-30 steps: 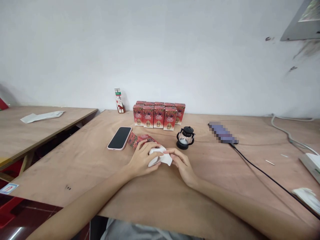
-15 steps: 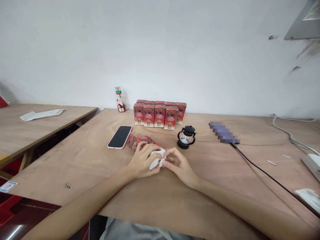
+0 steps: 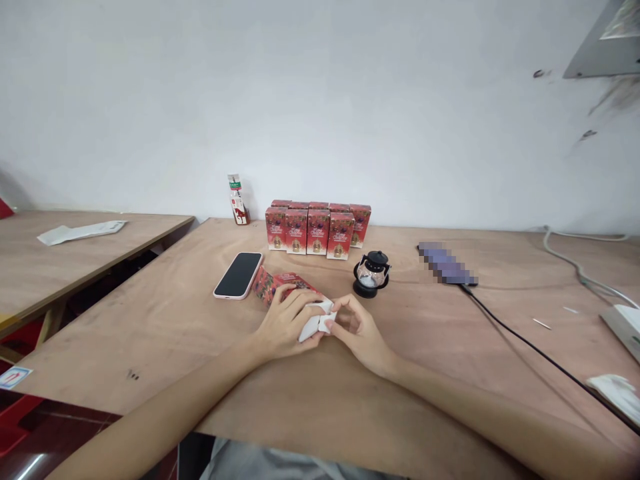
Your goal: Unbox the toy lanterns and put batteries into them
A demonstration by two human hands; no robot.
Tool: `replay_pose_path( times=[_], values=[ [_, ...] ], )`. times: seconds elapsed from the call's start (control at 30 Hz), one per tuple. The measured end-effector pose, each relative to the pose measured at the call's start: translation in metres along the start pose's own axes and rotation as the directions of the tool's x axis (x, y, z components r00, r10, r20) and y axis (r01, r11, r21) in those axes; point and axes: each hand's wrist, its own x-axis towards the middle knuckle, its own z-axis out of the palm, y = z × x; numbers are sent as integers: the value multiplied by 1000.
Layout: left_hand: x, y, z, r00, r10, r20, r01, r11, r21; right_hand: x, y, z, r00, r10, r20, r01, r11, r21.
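Note:
A red printed cardboard box (image 3: 297,279) lies on its side on the table, partly covered by my fingers. My left hand (image 3: 284,325) is wrapped over it and steadies it. White inner flaps (image 3: 311,324) show at the box's near end. My right hand (image 3: 364,341) pinches one of these flaps between thumb and index finger. Just beyond my right hand stands a small black lantern (image 3: 371,275) with a clear body. The far end of the box, with a red flap sticking up, points toward a phone with a pink edge (image 3: 239,275).
Several upright red boxes (image 3: 317,231) stand in rows near the wall, with a small bottle (image 3: 239,202) to their left. On the right lie a blurred purple device (image 3: 447,264), its black cable (image 3: 520,341) and a white cloth (image 3: 616,395). A second table (image 3: 75,260) is at left.
The white flaps at the box's near end have been pressed closer together by my right thumb and fingers. My left hand keeps its hold on the box.

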Motion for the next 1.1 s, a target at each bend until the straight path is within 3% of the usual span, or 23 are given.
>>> replay_pose_path(
  times=[0.13, 0.33, 0.63, 1.1],
  values=[
    [0, -2, 0, 999, 23, 29, -23, 1000, -1, 0, 1, 0, 1000, -11, -26, 10, 999, -40],
    [-1, -11, 0, 974, 85, 211, -90, 996, 16, 1, 5, -1, 997, 39, -69, -42, 998, -37],
    [-2, -17, -1, 990, 70, 121, -65, 997, -46, -1, -1, 0, 999, -11, -42, 9, 999, -51],
    [1, -16, -6, 991, 130, 24, -130, 991, 10, -4, -3, -1, 999, -50, -17, 47, 991, -126]
  ],
)
